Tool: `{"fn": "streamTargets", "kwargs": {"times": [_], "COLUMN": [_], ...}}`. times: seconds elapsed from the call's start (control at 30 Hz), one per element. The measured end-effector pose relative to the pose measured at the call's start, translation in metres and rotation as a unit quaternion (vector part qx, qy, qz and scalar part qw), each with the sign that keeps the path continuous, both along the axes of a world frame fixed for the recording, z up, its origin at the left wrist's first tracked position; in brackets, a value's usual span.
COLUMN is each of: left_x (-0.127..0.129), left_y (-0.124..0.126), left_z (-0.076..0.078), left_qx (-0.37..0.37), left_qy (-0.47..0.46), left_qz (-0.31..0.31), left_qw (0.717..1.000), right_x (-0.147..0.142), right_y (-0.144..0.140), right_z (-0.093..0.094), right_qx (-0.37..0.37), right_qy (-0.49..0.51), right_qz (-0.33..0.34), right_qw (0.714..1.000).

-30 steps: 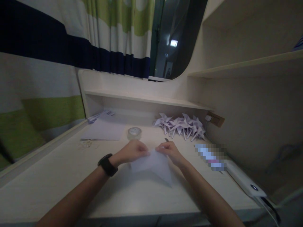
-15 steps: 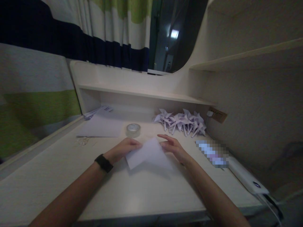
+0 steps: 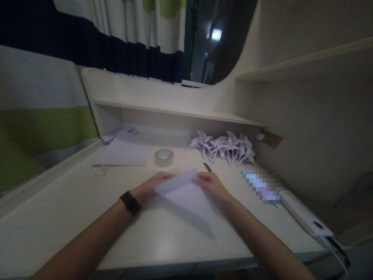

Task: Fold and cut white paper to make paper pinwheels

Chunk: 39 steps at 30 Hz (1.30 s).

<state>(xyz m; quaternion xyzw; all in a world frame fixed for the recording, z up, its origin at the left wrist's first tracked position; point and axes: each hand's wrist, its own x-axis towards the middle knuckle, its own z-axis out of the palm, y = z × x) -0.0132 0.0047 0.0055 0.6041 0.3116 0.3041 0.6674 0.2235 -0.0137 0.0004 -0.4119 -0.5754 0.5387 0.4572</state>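
A white paper sheet (image 3: 189, 200) is held just below mid-frame, tilted. Its top edge is pinched btwn thumb + fingers of the R hand (image 3: 212, 184). L hand (image 3: 152, 186) is partly covered by the sheet, so finger state can't be made out tbh. Yellow cutter (image 3: 208, 167) is partly hidden behind R hand; tape roll (image 3: 164, 158) is seen L of center, paper pinwheels (image 3: 224, 147) R of center.

Looks like matt paper on the sheet (image 3: 188, 196) and pinwheels (image 3: 223, 147), clear glossy plastic on the tape roll (image 3: 159, 160), faintly shiny wood on the desk (image 3: 163, 245).
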Motion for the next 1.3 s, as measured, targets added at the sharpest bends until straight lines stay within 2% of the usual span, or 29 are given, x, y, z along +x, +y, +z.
{"fn": "streamTargets", "kwargs": {"times": [0.17, 0.27, 0.37, 0.63, 0.9, 1.13, 1.3], "left_x": [0.002, 0.001, -0.001, 0.003, 0.006, 0.007, 0.008], "left_y": [0.004, 0.007, 0.008, 0.007, 0.005, 0.002, 0.003], "left_z": [0.001, 0.005, 0.004, -0.011, -0.01, -0.007, -0.006], "left_qx": [-0.129, -0.164, -0.134, 0.004, 0.016, 0.037, 0.041], "left_qy": [-0.112, -0.151, -0.125, -0.041, -0.059, -0.032, -0.043], "left_qz": [0.068, 0.099, 0.108, 0.161, 0.182, 0.232, 0.232], "left_qw": [0.983, 0.97, 0.977, 0.986, 0.981, 0.971, 0.971], "right_x": [-0.005, -0.005, -0.004, -0.005, -0.004, -0.004, -0.003], "right_y": [-0.001, 0.002, 0.005, 0.012, 0.016, 0.012, 0.011], "right_z": [-0.001, -0.004, -0.008, -0.015, -0.02, -0.019, -0.022], "right_qx": [0.018, 0.031, 0.038, 0.033, 0.016, 0.022, -0.002], "right_qy": [0.005, 0.014, 0.022, 0.082, 0.12, 0.091, 0.106], "right_qz": [-0.064, -0.099, -0.112, -0.167, -0.172, -0.125, -0.094], "right_qw": [0.998, 0.995, 0.993, 0.982, 0.978, 0.988, 0.99]}}
